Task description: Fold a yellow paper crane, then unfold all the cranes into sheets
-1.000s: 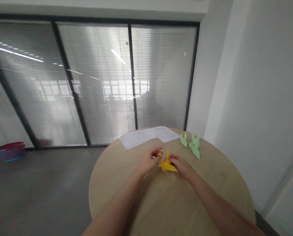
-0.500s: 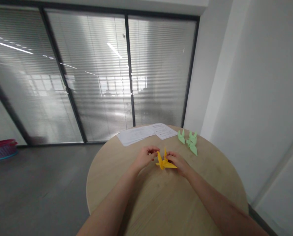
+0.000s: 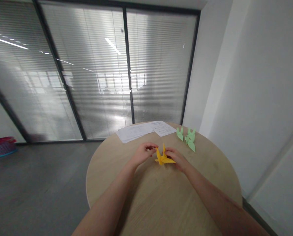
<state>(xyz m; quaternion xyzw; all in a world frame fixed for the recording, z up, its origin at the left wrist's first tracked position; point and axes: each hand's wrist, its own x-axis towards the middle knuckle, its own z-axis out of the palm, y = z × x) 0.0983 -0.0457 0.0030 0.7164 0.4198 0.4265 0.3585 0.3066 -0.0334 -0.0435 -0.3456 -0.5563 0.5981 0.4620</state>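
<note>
A folded yellow paper figure (image 3: 164,158) sits between my hands on the round wooden table (image 3: 161,200). My left hand (image 3: 143,152) is curled, its fingertips pinching the figure's left point. My right hand (image 3: 175,157) grips the figure's right side with closed fingers. Both forearms reach in from the bottom of the head view.
Several green folded paper figures (image 3: 187,138) lie at the table's far right. Two white printed sheets (image 3: 143,129) rest at the far edge. Glass doors with blinds stand behind, a white wall on the right, and a red and blue basket (image 3: 2,146) on the floor at left.
The camera has tilted, so the table sits slightly higher in view. My hands stay on the yellow figure, with the fingers shifting a little on its points.
</note>
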